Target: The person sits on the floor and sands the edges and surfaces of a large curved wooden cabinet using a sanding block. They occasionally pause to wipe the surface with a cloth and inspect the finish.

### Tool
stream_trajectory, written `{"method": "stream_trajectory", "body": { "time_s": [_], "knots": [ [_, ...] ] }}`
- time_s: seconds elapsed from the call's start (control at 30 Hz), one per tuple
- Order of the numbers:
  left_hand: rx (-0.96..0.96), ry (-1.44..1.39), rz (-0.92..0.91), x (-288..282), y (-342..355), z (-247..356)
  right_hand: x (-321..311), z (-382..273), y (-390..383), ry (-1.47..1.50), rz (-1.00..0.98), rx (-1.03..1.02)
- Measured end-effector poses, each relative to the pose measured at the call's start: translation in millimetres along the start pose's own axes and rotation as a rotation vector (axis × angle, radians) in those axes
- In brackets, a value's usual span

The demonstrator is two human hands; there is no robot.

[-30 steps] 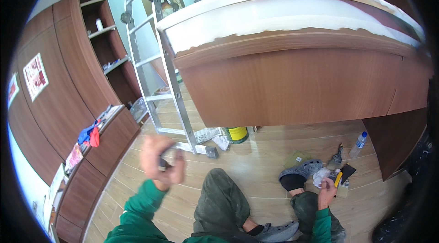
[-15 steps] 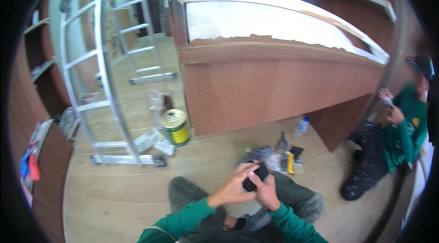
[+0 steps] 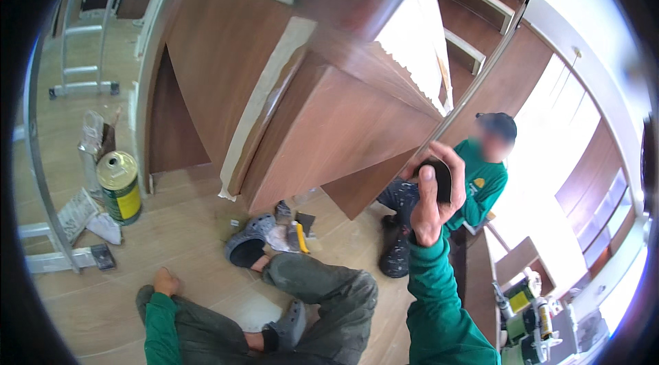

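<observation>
My right hand (image 3: 434,203) is raised on the right, in front of the co-worker. Its fingers and thumb grip a small black piece (image 3: 441,179) that looks like folded sandpaper. Low on the left, my left hand (image 3: 166,281) rests by my bent knee, its fingers hidden from view. Above my legs stands a brown wood-grain counter (image 3: 357,131) with a corner pointing my way. Its top and side bear white patches (image 3: 419,42) with ragged edges, and a pale strip (image 3: 268,100) runs down the corner.
A co-worker (image 3: 484,179) in green sits at the right. Left are a metal can (image 3: 121,183) and an aluminium ladder (image 3: 42,179). A yellow-handled tool (image 3: 302,238) and a dark square sheet (image 3: 306,222) lie beyond my grey clog (image 3: 252,238). Cans and tubes (image 3: 525,317) crowd the lower right.
My hands were together over my lap on the black piece. Now the right has lifted it up and right, while the left has let go and dropped left. The view has turned right.
</observation>
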State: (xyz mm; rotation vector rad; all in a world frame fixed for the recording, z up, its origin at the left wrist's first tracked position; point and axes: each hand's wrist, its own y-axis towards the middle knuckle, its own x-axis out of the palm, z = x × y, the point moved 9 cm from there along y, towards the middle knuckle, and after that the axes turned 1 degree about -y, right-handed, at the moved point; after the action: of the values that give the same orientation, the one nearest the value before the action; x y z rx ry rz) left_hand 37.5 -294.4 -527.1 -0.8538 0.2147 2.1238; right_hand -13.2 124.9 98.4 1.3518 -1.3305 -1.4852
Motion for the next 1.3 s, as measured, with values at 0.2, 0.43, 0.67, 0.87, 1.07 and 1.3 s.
{"method": "stream_trajectory", "body": {
  "time_s": [0.2, 0.43, 0.67, 0.87, 1.07, 1.3],
  "knots": [
    [0.036, -0.165, 0.004, 7, -16, 19, 17, -1, 27, -0.242, 0.101, -0.235],
    [-0.060, -0.259, 0.042, 7, -17, 15, 38, -11, 43, -0.359, 0.081, -0.447],
    [-0.128, -0.181, -0.033, -19, -33, 47, 44, -3, 45, -0.393, 0.152, -0.564],
    [-0.095, -0.230, -0.008, -8, -26, 34, 38, 3, 47, -0.480, 0.189, -0.728],
    [-0.111, -0.230, -0.044, -2, -26, 28, 55, -28, 50, -0.439, 0.177, -0.789],
    [-0.074, -0.231, 0.095, -4, -19, 19, 51, -23, 46, -0.416, 0.222, -0.749]
  ]
}}
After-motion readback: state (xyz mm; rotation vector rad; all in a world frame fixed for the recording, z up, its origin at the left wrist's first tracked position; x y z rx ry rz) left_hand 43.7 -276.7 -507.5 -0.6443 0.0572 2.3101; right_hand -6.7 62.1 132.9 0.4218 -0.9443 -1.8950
